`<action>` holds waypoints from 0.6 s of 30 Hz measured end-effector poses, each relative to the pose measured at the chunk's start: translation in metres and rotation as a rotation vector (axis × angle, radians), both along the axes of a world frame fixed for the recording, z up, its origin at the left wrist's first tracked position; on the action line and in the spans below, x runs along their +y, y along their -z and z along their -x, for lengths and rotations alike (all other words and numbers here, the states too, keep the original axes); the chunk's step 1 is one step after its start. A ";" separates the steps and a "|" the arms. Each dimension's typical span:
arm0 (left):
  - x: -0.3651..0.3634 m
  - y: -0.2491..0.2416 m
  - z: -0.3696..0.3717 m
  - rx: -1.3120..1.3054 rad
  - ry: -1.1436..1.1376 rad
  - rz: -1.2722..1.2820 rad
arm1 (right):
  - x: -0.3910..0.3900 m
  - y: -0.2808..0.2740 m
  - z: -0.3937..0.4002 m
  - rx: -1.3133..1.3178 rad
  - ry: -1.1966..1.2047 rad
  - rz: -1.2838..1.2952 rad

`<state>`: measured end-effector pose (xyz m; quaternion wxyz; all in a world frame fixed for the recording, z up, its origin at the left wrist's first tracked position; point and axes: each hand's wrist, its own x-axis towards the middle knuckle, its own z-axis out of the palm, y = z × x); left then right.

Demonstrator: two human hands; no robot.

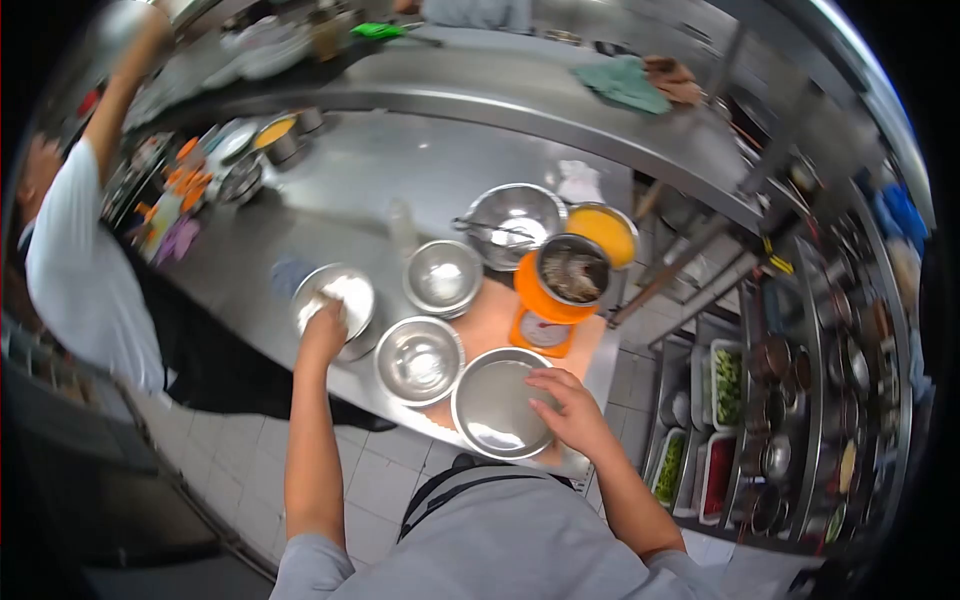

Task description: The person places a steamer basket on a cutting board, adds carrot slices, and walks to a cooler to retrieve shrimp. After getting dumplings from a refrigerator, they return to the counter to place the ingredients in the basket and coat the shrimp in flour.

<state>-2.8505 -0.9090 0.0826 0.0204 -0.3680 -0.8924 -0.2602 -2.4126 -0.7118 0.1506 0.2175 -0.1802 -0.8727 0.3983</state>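
My left hand [325,325] reaches into a metal bowl of white powder [352,292] at the counter's front edge; its fingers are bent down and what they hold is hidden. Over the right side of a wide metal bowl [490,405] with cloudy contents, my right hand [568,405] is spread, holding nothing. Between the hands stand two shiny metal bowls [420,361], [443,277]. An orange scale [543,333] carries a metal bowl with dark and pale pieces [575,270]. Behind it are a bowl of orange-yellow liquid [604,234] and a large bowl with a utensil [517,222].
Another person [90,260] stands at the left with an arm raised. A raised steel shelf [480,85] runs behind the counter [350,180], with a green cloth [622,82] on it. At the right, a rack [745,440] holds trays of greens.
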 end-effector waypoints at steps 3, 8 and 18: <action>0.052 -0.055 -0.061 0.035 0.235 -0.094 | 0.026 -0.004 -0.055 -0.038 0.184 0.178; 0.208 -0.133 -0.182 -0.297 0.595 -0.104 | 0.060 0.034 -0.130 -0.037 0.380 0.294; 0.386 -0.048 -0.241 -0.029 0.576 0.164 | 0.201 0.087 -0.353 -0.014 1.044 0.023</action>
